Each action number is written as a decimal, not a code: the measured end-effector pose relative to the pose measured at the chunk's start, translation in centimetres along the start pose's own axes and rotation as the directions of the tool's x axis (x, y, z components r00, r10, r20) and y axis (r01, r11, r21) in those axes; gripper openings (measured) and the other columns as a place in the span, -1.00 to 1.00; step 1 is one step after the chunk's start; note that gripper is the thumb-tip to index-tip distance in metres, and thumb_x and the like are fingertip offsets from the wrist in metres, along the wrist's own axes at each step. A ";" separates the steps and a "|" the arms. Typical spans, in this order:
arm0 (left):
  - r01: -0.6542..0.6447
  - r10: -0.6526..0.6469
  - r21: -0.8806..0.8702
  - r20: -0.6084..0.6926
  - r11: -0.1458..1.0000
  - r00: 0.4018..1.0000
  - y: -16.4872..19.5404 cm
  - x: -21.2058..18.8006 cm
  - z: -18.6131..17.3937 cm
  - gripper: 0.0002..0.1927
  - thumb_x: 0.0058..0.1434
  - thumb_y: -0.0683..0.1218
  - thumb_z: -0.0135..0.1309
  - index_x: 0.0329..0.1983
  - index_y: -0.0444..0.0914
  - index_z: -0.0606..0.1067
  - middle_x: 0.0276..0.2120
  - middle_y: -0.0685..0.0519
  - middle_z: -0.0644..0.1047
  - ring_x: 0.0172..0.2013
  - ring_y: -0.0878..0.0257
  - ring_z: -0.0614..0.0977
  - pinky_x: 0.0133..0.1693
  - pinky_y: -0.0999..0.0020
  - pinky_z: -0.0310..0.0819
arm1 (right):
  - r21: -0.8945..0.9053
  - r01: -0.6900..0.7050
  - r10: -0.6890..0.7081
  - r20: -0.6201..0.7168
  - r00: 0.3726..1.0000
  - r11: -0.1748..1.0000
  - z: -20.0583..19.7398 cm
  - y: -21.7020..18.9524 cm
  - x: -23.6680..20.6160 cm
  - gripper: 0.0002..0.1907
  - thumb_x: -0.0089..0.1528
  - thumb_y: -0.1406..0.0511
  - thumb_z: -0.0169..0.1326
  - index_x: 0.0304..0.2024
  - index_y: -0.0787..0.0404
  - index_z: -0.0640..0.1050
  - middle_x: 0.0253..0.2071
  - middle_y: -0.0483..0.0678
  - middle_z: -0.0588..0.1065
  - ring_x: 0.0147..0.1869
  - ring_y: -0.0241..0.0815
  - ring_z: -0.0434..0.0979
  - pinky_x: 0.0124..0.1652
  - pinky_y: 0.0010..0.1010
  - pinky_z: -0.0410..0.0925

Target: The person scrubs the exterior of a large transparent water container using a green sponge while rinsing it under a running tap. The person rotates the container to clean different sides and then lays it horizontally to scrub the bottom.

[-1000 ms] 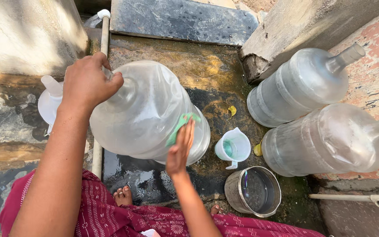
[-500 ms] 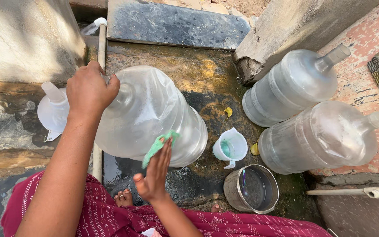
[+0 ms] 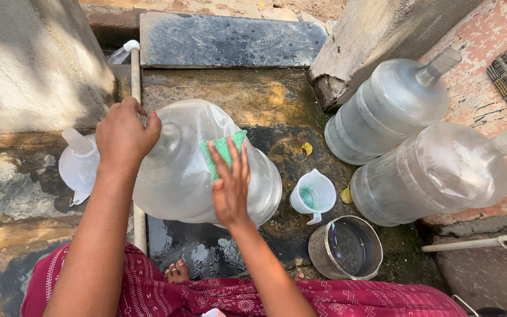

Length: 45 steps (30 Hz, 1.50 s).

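The left hand (image 3: 125,134) is closed around the neck of a big clear jug (image 3: 200,170), tilted on the wet slab (image 3: 265,100). The right hand (image 3: 230,186), fingers flat and spread, presses a green scrubber (image 3: 223,151) against the jug's side. To scrub well, the person should hold the neck firm so the jug cannot roll, and keep even pressure under the palm. The jug looks empty. Two more jugs (image 3: 391,108) lean right, contents unclear. A mug (image 3: 313,196) holds greenish liquid; a steel pot (image 3: 347,248) holds water. A funnel (image 3: 78,164) lies left.
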<state>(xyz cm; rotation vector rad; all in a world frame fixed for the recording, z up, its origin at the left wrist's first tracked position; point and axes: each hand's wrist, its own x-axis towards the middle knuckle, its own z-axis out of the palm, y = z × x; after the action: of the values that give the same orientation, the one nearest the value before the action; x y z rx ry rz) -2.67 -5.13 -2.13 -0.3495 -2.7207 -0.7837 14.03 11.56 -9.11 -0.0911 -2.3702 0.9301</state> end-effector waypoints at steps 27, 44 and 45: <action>0.157 -0.160 0.032 0.099 0.987 0.982 -6.2 1.4 -0.9 -0.66 0.21 0.10 0.17 -0.18 -0.27 0.56 -0.34 -0.15 0.63 -0.25 -0.09 0.67 -0.16 0.01 0.50 | 0.136 -0.115 0.121 -0.036 0.992 0.984 4.7 0.7 -9.9 0.00 0.33 -0.36 -0.74 0.60 0.08 -0.26 0.66 0.18 -0.38 0.73 0.23 -0.52 0.57 0.14 -0.46; 0.081 -0.080 0.106 -0.014 0.991 0.997 -7.7 0.4 -0.9 -0.73 0.17 0.08 0.22 -0.26 -0.22 0.60 -0.38 -0.06 0.64 -0.31 -0.02 0.68 -0.12 0.10 0.54 | 0.754 -0.655 0.776 0.444 0.448 -0.053 -1.5 19.7 -4.4 0.26 0.09 -0.51 -0.57 0.53 0.20 -0.11 0.59 0.17 -0.09 0.61 0.16 -0.08 0.43 0.04 -0.10; 0.106 -0.104 0.112 -0.019 0.988 0.994 -7.8 0.5 -0.8 -0.72 0.17 0.08 0.22 -0.25 -0.21 0.60 -0.39 -0.07 0.64 -0.32 0.00 0.68 -0.13 0.11 0.55 | 0.747 -0.633 0.690 0.567 0.450 -0.201 -1.4 19.5 -5.6 0.34 0.08 -0.55 -0.59 0.51 0.32 -0.02 0.57 0.25 -0.03 0.57 0.22 -0.04 0.38 0.07 -0.08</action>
<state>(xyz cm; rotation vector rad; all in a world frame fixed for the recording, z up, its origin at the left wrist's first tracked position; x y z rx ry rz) -5.35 -11.92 -5.08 -0.1770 -2.7748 -0.6525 16.61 25.61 -23.60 -1.0069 -1.0312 2.6934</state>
